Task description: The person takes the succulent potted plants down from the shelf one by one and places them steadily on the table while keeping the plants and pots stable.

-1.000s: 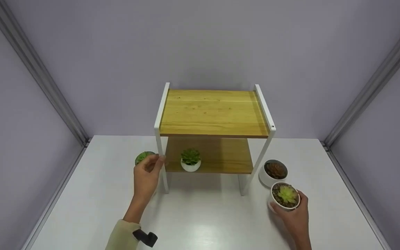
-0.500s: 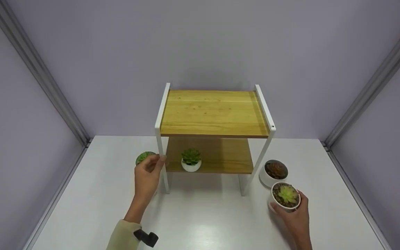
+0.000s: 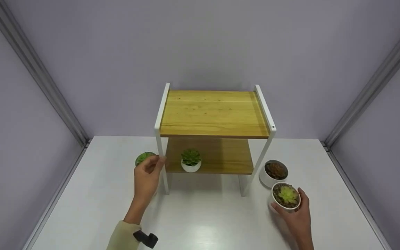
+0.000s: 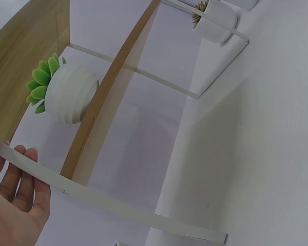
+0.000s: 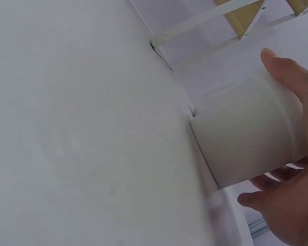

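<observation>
At the front left upright of a two-tier wooden shelf (image 3: 214, 113) is my left hand (image 3: 146, 178). Its thumb and fingers pinch the white post (image 4: 108, 202). My right hand (image 3: 296, 217) is round a white pot with a pale green succulent (image 3: 285, 195), thumb on the left side and fingers on the right. In the right wrist view the base of the white pot (image 5: 246, 130) is right at the tabletop. A green succulent in a small ribbed white pot (image 3: 190, 160) stands on the lower tier, towards the left.
Just behind the held pot stands a white pot with a reddish-brown succulent (image 3: 274, 172). Another green succulent (image 3: 143, 158) is left of the shelf, partly hidden by my left hand. Grey walls enclose the white table (image 3: 203, 222).
The right hand's fingers have loosened slightly and the index fingertip has moved off the pot's rim. The left hand stays at the post. The plants and shelf have not moved.
</observation>
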A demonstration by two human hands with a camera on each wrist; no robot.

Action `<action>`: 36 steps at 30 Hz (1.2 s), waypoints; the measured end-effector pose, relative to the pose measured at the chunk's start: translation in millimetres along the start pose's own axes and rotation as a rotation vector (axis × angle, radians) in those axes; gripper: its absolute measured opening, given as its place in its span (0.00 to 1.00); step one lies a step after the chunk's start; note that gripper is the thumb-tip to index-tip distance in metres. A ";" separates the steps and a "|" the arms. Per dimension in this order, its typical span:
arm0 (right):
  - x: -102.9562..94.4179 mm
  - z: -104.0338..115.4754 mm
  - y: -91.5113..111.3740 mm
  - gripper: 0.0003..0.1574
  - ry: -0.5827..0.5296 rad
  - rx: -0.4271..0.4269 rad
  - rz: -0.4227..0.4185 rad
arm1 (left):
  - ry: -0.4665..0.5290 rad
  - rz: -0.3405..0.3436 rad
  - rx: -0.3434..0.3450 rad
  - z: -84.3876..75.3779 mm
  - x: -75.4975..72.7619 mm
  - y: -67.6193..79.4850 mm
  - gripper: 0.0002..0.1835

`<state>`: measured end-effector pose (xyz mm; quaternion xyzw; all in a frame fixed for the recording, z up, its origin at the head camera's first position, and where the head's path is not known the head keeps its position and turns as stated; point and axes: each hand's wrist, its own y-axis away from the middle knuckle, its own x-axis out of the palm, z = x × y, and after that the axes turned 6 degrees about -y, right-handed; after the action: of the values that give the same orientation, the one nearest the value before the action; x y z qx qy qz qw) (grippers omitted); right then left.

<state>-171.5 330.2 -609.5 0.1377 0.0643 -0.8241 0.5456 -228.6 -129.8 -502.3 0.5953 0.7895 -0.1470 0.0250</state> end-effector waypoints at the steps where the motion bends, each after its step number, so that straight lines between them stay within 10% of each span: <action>1: -0.4 1.5 0.5 0.80 -0.011 0.000 -0.002 | -0.001 -0.001 0.001 -0.1 0.0 0.1 0.17; 13: -5.4 18.6 7.9 0.77 0.005 -0.066 -0.092 | -0.003 -0.002 0.001 0.8 0.3 1.3 0.17; 36: -14.0 52.6 13.4 0.53 0.022 -0.505 -0.170 | -0.017 -0.002 -0.027 2.5 0.1 1.0 0.16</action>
<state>-162.3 323.8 -554.6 0.0005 0.2851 -0.8233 0.4908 -228.0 -130.1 -504.9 0.5930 0.7917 -0.1411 0.0396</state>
